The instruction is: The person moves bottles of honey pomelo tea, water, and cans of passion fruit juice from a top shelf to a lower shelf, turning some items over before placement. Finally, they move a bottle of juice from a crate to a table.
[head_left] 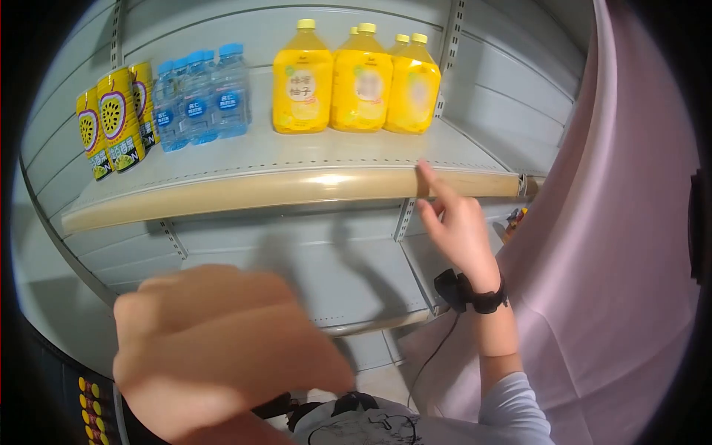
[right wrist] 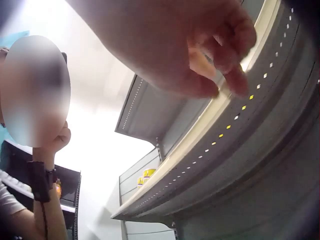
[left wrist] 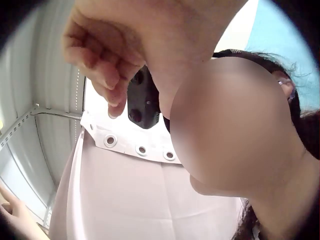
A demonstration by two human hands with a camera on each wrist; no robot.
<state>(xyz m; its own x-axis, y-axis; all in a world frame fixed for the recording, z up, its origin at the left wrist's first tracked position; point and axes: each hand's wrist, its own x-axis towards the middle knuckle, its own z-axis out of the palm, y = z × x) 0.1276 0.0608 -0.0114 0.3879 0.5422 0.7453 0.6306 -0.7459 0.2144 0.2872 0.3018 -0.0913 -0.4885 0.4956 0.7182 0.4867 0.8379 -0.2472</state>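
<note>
My right hand [head_left: 463,226] is at the front edge of the upper shelf [head_left: 311,157], its index finger extended over the tan edge strip [head_left: 297,188]. In the right wrist view the index and thumb tips overlap that strip. Behind it stand large yellow drink bottles [head_left: 302,93] with yellow caps. My left hand [head_left: 222,337] is raised close to the head camera. The left wrist view shows its fingers [left wrist: 107,75] loosely curled beside a black device [left wrist: 144,100] at the head, with nothing seen in the hand.
Blue-capped water bottles [head_left: 196,104] and purple-and-yellow cans [head_left: 115,119] stand left on the upper shelf. Below is a lower shelf [head_left: 348,278]. A pink curtain [head_left: 593,297] hangs at right. Yellow-capped items [head_left: 90,408] show at lower left. A cable [head_left: 434,348] trails from the right wrist camera.
</note>
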